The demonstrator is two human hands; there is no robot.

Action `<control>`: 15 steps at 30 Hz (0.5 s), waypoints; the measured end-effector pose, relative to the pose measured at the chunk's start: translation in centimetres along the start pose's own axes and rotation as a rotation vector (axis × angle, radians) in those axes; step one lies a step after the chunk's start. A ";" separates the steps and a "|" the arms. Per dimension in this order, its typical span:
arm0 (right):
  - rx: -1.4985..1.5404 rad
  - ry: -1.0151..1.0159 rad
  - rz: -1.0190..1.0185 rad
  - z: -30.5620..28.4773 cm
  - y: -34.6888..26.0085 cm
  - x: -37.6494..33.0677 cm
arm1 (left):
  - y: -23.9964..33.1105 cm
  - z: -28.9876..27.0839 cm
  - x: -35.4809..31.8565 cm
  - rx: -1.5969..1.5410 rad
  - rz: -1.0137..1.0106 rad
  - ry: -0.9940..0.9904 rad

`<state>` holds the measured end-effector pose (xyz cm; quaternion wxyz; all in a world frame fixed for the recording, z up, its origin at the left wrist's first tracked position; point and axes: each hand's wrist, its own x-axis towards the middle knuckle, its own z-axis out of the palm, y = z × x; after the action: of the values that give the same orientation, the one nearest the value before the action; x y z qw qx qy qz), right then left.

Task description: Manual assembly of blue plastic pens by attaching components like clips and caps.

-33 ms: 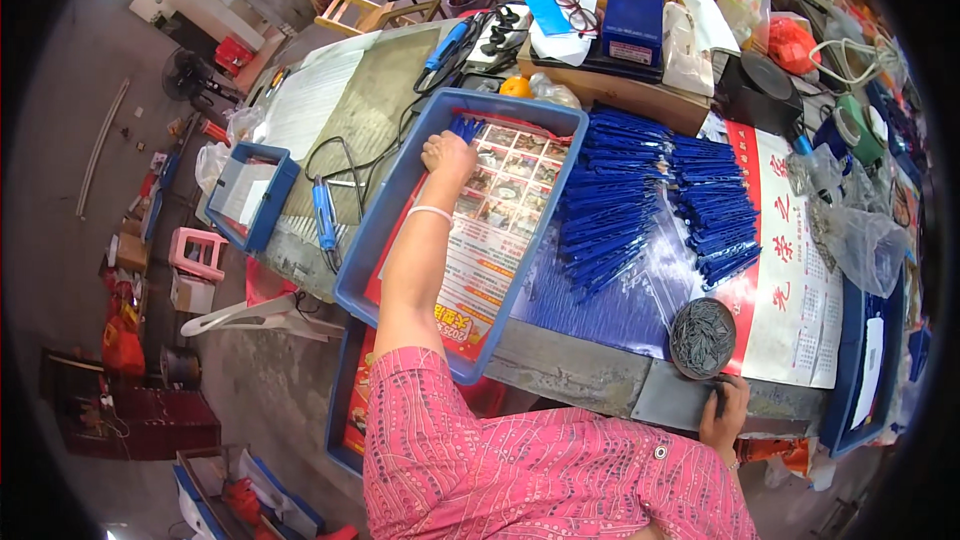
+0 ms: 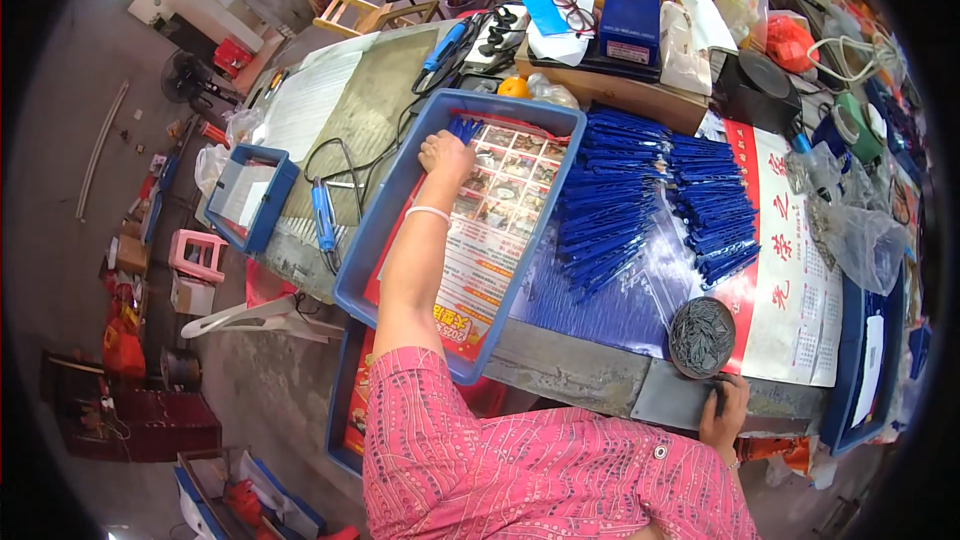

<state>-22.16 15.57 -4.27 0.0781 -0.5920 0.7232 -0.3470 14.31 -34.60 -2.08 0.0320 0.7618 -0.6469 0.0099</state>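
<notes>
Nothing has moved: your left hand (image 2: 445, 153) rests flat, fingers apart, in the blue tray (image 2: 400, 200); your right hand (image 2: 722, 412) grips the counter (image 2: 580, 372) edge.

The person wears a pink shirt (image 2: 540, 480) patterned with fine pale dashes in wavy vertical lines. Its short sleeves end above the elbows, leaving both forearms bare. A small round button (image 2: 660, 452) sits near the right shoulder. A thin white band (image 2: 428, 211) circles the wrist just behind the left hand (image 2: 447, 154). The right hand (image 2: 724, 410) is bare.
</notes>
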 end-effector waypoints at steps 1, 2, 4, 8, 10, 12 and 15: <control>-0.006 -0.005 -0.002 0.0 0.0 0.0 | -0.1 -0.3 0.0 0.001 0.005 0.001; -0.013 -0.009 -0.004 0.0 0.0 0.0 | -0.2 -0.5 0.0 0.002 0.009 -0.003; -0.015 -0.008 0.001 -0.1 -0.2 0.0 | -0.1 -0.8 0.2 0.005 0.020 -0.006; -0.011 0.000 -0.015 -0.1 -0.2 0.1 | -0.1 -0.5 0.9 0.090 0.040 -0.070; -0.018 0.008 -0.017 0.0 -0.1 0.1 | 0.0 -0.2 1.4 0.095 0.058 -0.136; -0.026 0.015 -0.017 0.0 -0.1 0.1 | 0.2 0.0 1.9 0.128 0.095 -0.175; -0.041 0.026 -0.020 -0.1 -0.3 0.1 | 0.9 0.6 2.5 0.151 0.073 -0.172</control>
<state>-22.04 15.45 -4.02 0.0532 -0.5962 0.7250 -0.3406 13.78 -37.29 -2.49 -0.0817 0.7359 -0.6721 -0.0057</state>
